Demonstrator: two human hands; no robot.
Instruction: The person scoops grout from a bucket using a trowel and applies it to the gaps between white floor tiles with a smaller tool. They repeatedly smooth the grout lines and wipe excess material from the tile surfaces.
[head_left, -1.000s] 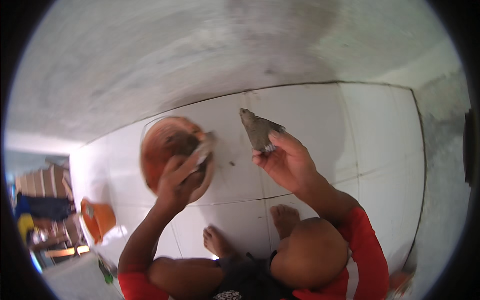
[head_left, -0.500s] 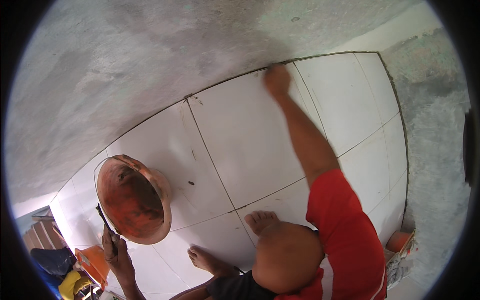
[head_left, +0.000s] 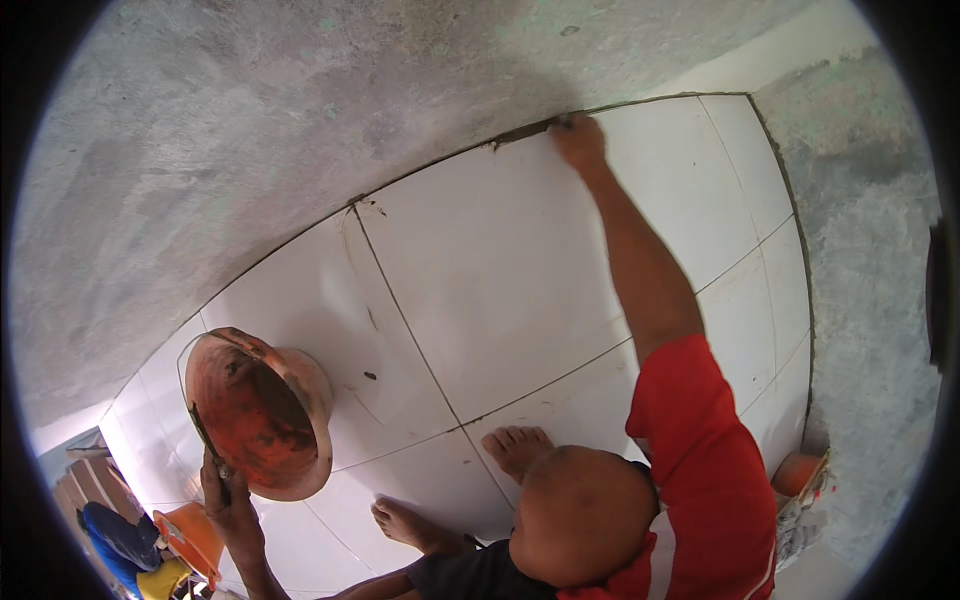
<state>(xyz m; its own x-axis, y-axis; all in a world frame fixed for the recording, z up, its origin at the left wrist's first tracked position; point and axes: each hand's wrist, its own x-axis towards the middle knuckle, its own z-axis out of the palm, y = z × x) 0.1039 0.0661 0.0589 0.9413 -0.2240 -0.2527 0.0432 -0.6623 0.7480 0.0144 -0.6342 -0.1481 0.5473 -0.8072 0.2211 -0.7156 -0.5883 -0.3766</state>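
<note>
In my left hand (head_left: 230,505) is a tool with a thin dark blade (head_left: 201,430), seen edge-on like a trowel. It rises beside the rim of a tilted orange bucket (head_left: 316,385), whose inside is smeared with dark residue. My right hand (head_left: 578,147) reaches far forward, its fingers closed and pressed to the seam where the white tiles (head_left: 480,270) meet the grey wall (head_left: 300,100). Something dark shows at those fingertips, too blurred to name. Just left of them, a strip of dark mortar (head_left: 522,132) fills the seam, with crumbs on the tile edge.
My bare feet (head_left: 515,447) rest on the tiles between the bucket and my right arm. Another orange container (head_left: 190,540) stands at the lower left, near blue and yellow items. A rough grey wall (head_left: 865,250) bounds the right side, with a reddish container (head_left: 797,474) at its foot.
My right hand has slid a little to the right along the seam, uncovering the dark mortar strip. My left hand keeps its hold on the tool beside the bucket.
</note>
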